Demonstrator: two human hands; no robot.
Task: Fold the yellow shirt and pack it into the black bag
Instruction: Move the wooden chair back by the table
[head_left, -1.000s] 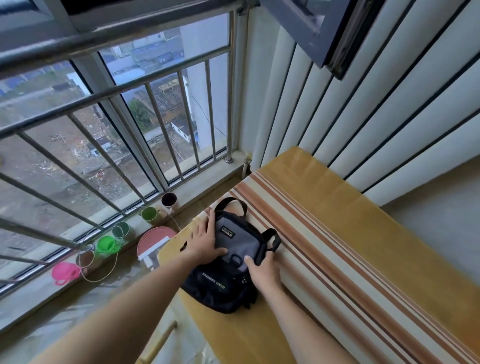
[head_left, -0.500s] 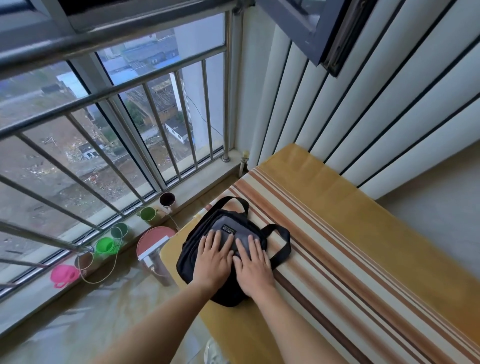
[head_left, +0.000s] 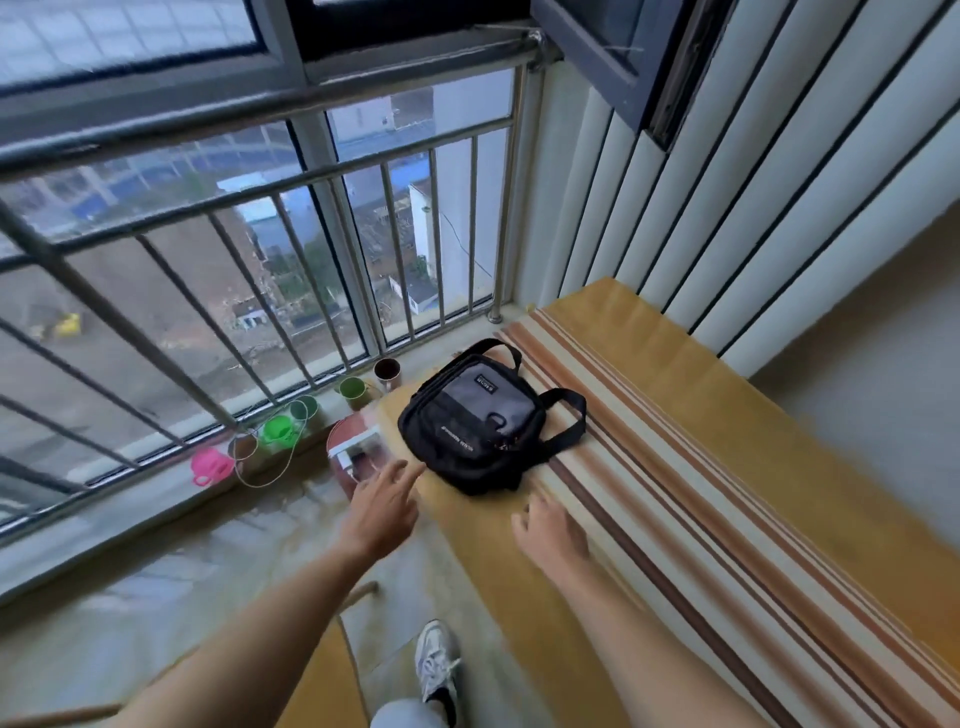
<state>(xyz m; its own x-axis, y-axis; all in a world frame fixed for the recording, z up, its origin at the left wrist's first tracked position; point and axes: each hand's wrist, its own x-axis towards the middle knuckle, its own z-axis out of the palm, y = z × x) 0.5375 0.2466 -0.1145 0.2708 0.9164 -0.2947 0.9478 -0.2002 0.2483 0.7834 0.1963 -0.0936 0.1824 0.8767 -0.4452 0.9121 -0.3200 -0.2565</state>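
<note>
Bag (head_left: 480, 423), black, lies closed on the table (head_left: 519, 597); no yellow shirt visible, presumably packed. Left hand (head_left: 384, 506) and right hand (head_left: 550, 530) open, empty.

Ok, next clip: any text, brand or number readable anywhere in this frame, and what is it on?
Nothing can be read with confidence.
Small dark patch on the grey front panel of the black bag: white lettering, too blurred to read.
White print along the bag's lower black panel: a line of small letters, too small and blurred to read.
White sneaker, cups on the window sill, striped mat: no lettering visible.
</note>
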